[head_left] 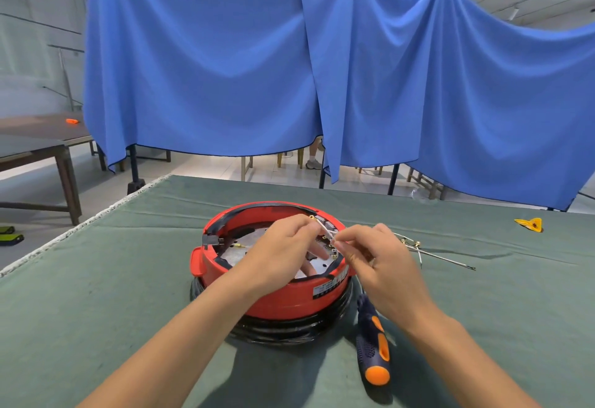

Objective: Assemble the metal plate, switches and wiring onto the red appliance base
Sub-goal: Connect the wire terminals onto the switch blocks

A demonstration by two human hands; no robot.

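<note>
While the red appliance base is sitting on the bench, your left hand and right hand are both pinching a white wire above it, fingers curled.

two bare forearms in view, no sleeves reaching the visible length. left hand and right hand ungloved. no rings, watch, bands or markings seen on wrists or fingers. nails short, unpainted where visible.
</note>
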